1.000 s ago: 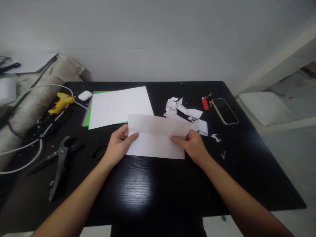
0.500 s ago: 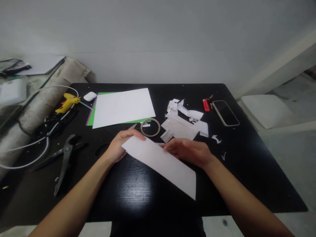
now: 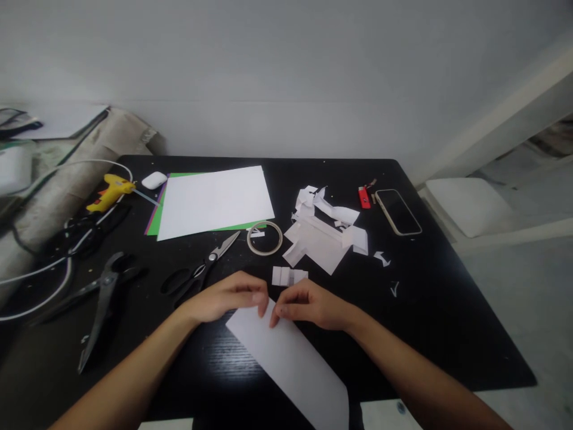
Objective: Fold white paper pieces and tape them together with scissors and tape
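A white paper strip (image 3: 293, 364) slants over the near part of the black table, its near end reaching the bottom of the view. At its far end, my left hand (image 3: 237, 297) has curled fingers with the thumb against the paper. Close beside it, my right hand (image 3: 311, 304) pinches the same far edge between thumb and fingers. Just beyond the hands lies a small folded paper piece (image 3: 286, 276). Black-handled scissors (image 3: 206, 266) rest behind my left hand. A roll of tape (image 3: 264, 238) lies farther back.
White sheets (image 3: 215, 200) over green paper (image 3: 154, 226) lie at the back left. A yellow glue gun (image 3: 111, 192), a white case (image 3: 154, 180) and pliers (image 3: 105, 286) are on the left. Paper scraps (image 3: 324, 239), a red lighter (image 3: 364, 197) and a phone (image 3: 398, 212) are on the right.
My hands have come closer together at the strip's far end. The strip has swung steeper and nearer to me. Scissors and the folded piece now show more fully.
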`<state>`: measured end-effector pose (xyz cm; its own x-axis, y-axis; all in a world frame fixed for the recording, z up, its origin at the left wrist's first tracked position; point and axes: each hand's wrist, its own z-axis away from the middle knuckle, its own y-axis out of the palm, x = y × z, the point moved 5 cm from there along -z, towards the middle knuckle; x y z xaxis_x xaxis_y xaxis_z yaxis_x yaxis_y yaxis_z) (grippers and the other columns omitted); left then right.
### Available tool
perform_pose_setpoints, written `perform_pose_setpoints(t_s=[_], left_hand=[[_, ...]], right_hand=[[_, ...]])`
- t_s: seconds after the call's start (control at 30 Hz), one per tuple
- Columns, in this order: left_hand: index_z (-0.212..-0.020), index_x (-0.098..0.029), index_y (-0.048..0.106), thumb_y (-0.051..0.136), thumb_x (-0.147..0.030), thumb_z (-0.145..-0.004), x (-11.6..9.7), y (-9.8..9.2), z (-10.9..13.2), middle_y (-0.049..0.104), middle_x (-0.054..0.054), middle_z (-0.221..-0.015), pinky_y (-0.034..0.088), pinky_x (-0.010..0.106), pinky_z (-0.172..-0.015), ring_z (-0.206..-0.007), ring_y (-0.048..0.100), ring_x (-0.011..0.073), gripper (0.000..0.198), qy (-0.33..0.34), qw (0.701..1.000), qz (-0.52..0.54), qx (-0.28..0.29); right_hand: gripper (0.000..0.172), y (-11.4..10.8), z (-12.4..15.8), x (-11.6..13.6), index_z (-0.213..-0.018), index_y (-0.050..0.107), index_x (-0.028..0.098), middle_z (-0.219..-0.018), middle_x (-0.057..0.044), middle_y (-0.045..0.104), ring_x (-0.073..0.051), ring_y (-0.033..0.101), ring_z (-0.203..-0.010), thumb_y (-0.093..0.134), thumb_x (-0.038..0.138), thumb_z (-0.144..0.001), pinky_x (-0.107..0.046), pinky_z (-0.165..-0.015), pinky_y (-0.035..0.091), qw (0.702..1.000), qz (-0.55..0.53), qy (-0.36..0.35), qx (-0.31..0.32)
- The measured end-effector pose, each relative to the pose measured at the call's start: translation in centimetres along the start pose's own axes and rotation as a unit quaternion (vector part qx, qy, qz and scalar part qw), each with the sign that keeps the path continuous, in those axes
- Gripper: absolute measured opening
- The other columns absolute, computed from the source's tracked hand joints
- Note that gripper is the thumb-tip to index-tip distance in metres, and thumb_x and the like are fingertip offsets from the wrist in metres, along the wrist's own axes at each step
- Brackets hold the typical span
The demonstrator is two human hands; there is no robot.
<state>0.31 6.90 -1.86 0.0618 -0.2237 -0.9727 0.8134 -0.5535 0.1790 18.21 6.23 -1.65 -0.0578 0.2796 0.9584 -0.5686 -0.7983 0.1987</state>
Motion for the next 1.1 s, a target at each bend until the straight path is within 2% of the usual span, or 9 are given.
perform_pose_setpoints(t_s=[0.13, 0.23, 0.37, 0.47, 0.6, 0.7, 0.9, 1.03, 1.1], left_hand=[[-0.079, -0.013, 0.078, 0.063, -0.043, -0.092, 0.8, -0.1, 0.0, 0.062, 0.006, -0.061, 0.036, 0.029, -0.058, -0.059, 0.052, 0.0172, 0.036, -0.023, 0.998, -0.014, 0.059], [-0.075, -0.013, 0.077, 0.061, -0.048, -0.096, 1.3, 0.0, 0.2, 0.058, 0.003, -0.058, 0.03, 0.029, -0.056, -0.056, 0.044, 0.0141, 0.044, -0.058, 0.991, -0.031, 0.119], [-0.073, -0.012, 0.078, 0.061, -0.052, -0.097, 1.5, -0.1, 0.3, 0.058, 0.003, -0.06, 0.026, 0.03, -0.058, -0.057, 0.04, 0.0128, 0.05, -0.088, 0.981, -0.047, 0.167], [-0.071, -0.012, 0.078, 0.065, -0.051, -0.094, 1.7, -0.3, 0.2, 0.058, 0.003, -0.059, 0.026, 0.03, -0.059, -0.058, 0.042, 0.0131, 0.047, -0.094, 0.983, -0.028, 0.156], [-0.063, -0.012, 0.073, 0.066, -0.051, -0.091, 1.8, -0.5, 0.1, 0.056, 0.003, -0.058, 0.03, 0.029, -0.061, -0.059, 0.046, 0.0147, 0.049, -0.094, 0.989, 0.015, 0.112], [-0.063, -0.013, 0.07, 0.067, -0.051, -0.091, 1.5, -0.3, -0.1, 0.055, 0.002, -0.06, 0.031, 0.028, -0.062, -0.062, 0.047, 0.0144, 0.047, -0.087, 0.991, -0.001, 0.106], [-0.082, -0.014, 0.079, 0.074, -0.046, -0.089, 1.1, 1.0, -0.6, 0.069, 0.006, -0.086, 0.039, 0.028, -0.075, -0.081, 0.058, 0.019, 0.033, -0.082, 0.986, -0.023, 0.141], [-0.081, -0.014, 0.081, 0.074, -0.041, -0.09, 1.9, 1.1, -1.0, 0.07, 0.006, -0.082, 0.036, 0.027, -0.068, -0.074, 0.057, 0.0162, 0.03, -0.095, 0.989, 0.019, 0.114], [-0.081, -0.013, 0.082, 0.073, -0.04, -0.089, 2.4, 1.0, -1.2, 0.07, 0.006, -0.08, 0.036, 0.027, -0.065, -0.069, 0.055, 0.0149, 0.029, -0.101, 0.988, 0.039, 0.11]], right_hand=[[0.034, 0.2, -0.4, -1.1, -0.095, 0.085, 0.015, -0.058, 0.005, 0.052, -0.009, 0.036, -0.055, 0.07, 0.046, -0.096, -0.027, -0.054, 0.023, 0.999, -0.015, 0.02, 0.028], [0.035, 0.3, -0.5, -1.3, -0.093, 0.084, 0.015, -0.073, 0.0, 0.068, -0.01, 0.047, -0.062, 0.071, 0.047, -0.095, -0.027, -0.06, 0.032, 0.998, -0.035, 0.024, 0.049], [0.036, 0.2, -0.5, -1.5, -0.091, 0.084, 0.015, -0.084, -0.003, 0.075, -0.013, 0.058, -0.074, 0.073, 0.05, -0.093, -0.027, -0.074, 0.042, 0.995, -0.056, 0.041, 0.068], [0.036, 0.0, -0.6, -1.5, -0.09, 0.083, 0.015, -0.088, -0.003, 0.077, -0.014, 0.061, -0.078, 0.076, 0.051, -0.09, -0.027, -0.08, 0.044, 0.992, -0.078, 0.05, 0.086], [0.037, 0.0, -0.5, -1.6, -0.089, 0.082, 0.015, -0.088, -0.004, 0.078, -0.013, 0.061, -0.077, 0.077, 0.051, -0.089, -0.024, -0.074, 0.044, 0.985, -0.099, 0.063, 0.124], [0.038, -0.1, -0.3, -1.5, -0.088, 0.083, 0.014, -0.089, -0.005, 0.079, -0.015, 0.065, -0.082, 0.078, 0.052, -0.088, -0.024, -0.077, 0.048, 0.981, -0.118, 0.07, 0.138], [0.039, -0.4, -0.1, -1.7, -0.092, 0.084, 0.013, -0.088, -0.005, 0.079, -0.015, 0.067, -0.083, 0.079, 0.051, -0.087, -0.024, -0.079, 0.052, 0.984, -0.107, 0.072, 0.127], [0.039, -0.6, -0.2, -2.2, -0.094, 0.085, 0.014, -0.09, -0.006, 0.08, -0.016, 0.07, -0.085, 0.081, 0.051, -0.084, -0.025, -0.08, 0.051, 0.986, -0.097, 0.077, 0.116], [0.042, -0.8, -0.1, -2.4, -0.097, 0.085, 0.015, -0.093, -0.006, 0.081, -0.017, 0.071, -0.087, 0.083, 0.054, -0.081, -0.028, -0.086, 0.05, 0.986, -0.112, 0.072, 0.099]])
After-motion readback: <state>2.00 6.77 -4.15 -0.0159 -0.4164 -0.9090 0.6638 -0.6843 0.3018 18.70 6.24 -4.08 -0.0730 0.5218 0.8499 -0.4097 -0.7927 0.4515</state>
